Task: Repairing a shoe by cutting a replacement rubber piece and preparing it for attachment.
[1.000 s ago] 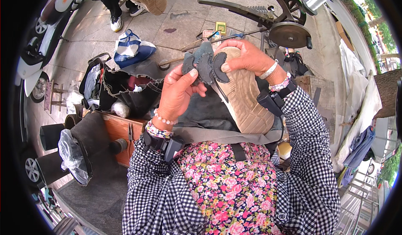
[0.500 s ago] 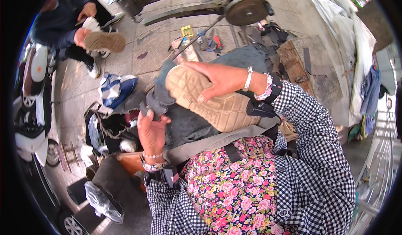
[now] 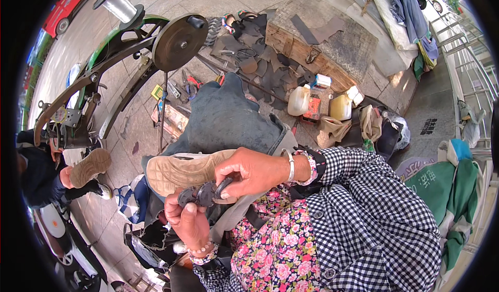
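A dark strip of rounded, rubber-like pieces [image 3: 204, 193] spans the gap between my two hands. My left hand [image 3: 188, 222] pinches its left end between thumb and fingers. My right hand [image 3: 252, 171] grips the other end, where one rounded piece stands up at the fingertips. Exactly what these pieces are, I cannot make out. Just beyond the hands, a shoe [image 3: 174, 173] lies sole up across my lap, its tan patterned sole showing. Beneath it spreads a dark grey-green apron cloth [image 3: 223, 118].
A hand-cranked machine with a large wheel [image 3: 180, 42] and a thread spool [image 3: 120, 6] stands ahead left. Pliers [image 3: 191, 80] and leather scraps [image 3: 265, 66] lie on the paving. A wooden box [image 3: 312, 58] and liquid bottles [image 3: 340, 106] sit ahead right. Another person holds a shoe [image 3: 91, 168].
My right hand has let go of the shoe, which now rests on my lap. Both hands have come together on the dark strip. The view has swung to the right.
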Action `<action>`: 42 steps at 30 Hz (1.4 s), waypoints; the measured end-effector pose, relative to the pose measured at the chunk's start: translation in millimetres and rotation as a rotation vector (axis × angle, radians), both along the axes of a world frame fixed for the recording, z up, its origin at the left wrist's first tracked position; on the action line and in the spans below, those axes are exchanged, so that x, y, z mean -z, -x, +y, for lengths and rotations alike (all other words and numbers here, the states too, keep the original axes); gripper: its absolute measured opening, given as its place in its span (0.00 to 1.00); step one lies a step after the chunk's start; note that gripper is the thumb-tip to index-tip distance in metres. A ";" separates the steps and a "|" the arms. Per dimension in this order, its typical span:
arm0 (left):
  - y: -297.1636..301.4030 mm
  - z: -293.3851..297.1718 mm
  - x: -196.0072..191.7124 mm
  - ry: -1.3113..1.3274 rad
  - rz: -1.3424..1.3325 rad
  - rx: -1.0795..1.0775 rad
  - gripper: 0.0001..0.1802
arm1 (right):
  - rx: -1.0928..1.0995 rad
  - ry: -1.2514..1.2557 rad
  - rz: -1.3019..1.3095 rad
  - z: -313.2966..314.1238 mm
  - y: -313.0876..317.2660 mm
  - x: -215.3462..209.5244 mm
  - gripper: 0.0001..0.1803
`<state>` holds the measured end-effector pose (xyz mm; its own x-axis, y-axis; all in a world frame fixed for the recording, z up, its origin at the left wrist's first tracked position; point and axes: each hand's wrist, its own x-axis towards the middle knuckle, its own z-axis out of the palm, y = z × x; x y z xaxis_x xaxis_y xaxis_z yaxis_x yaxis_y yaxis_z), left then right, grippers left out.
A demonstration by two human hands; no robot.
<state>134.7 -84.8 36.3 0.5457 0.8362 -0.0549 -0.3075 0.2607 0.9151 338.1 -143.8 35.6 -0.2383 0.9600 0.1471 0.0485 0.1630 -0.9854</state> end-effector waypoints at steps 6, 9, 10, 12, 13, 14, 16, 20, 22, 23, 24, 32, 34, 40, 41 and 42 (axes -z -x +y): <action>-19.7 -12.2 5.6 -0.136 0.183 -0.105 0.23 | 0.176 0.233 0.628 0.2 13.8 7.2 0.07; -29.0 -6.4 -7.3 -0.042 0.072 -0.076 0.19 | 0.065 0.144 0.168 0.4 4.9 4.6 0.10; -29.7 -7.1 -7.8 -0.024 0.014 -0.175 0.17 | 0.071 0.145 0.176 -1.2 0.1 1.9 0.10; -22.6 0.4 -7.4 -0.071 0.014 -0.157 0.17 | 0.110 0.125 0.105 -3.4 -8.0 -1.9 0.15; -20.1 3.2 -6.8 -0.072 0.019 -0.155 0.17 | 0.112 0.125 0.109 -1.3 -14.7 -0.2 0.15; -18.3 4.9 -5.5 -0.147 0.054 -0.186 0.17 | 0.289 -0.152 -0.188 0.9 -23.2 1.5 0.19; -12.3 7.2 -2.2 -0.223 0.085 -0.210 0.17 | 0.466 -0.429 -0.492 1.1 -27.6 9.1 0.23; 1.9 9.2 4.9 -0.116 0.025 -0.299 0.16 | 0.352 -0.357 -0.751 0.7 -13.6 26.5 0.25; 12.0 7.8 9.7 -0.091 0.047 -0.350 0.17 | 0.234 -0.332 -0.653 1.7 -9.0 25.5 0.25; 14.7 6.6 7.0 -0.090 0.005 -0.299 0.18 | 0.251 -0.340 -0.562 2.3 -5.2 27.5 0.23; 14.4 4.0 -0.8 -0.100 0.001 -0.250 0.18 | 0.264 -0.339 -0.568 0.5 -1.8 30.0 0.23; 21.4 25.4 -18.5 0.011 -0.275 -0.096 0.11 | 0.270 0.261 0.586 -8.4 -28.0 39.8 0.21; 28.7 34.0 -17.8 0.007 -0.367 0.030 0.13 | 0.372 0.298 0.821 -24.0 -52.5 27.7 0.25; 53.1 54.4 14.8 0.179 -0.247 -0.014 0.11 | 0.871 0.117 1.024 -69.4 -135.4 42.0 0.28; 56.9 54.8 18.8 0.200 -0.193 -0.059 0.10 | 0.986 0.073 0.975 -74.6 -147.2 39.1 0.26; 56.2 55.8 21.3 0.229 -0.140 -0.092 0.09 | 1.144 -0.018 0.847 -84.5 -167.4 46.8 0.25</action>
<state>78.6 -29.0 15.0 0.4840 0.8570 -0.1770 -0.4587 0.4208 0.7827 505.6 -228.2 -11.2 0.8194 0.5571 -0.1352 -0.4342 0.4491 -0.7809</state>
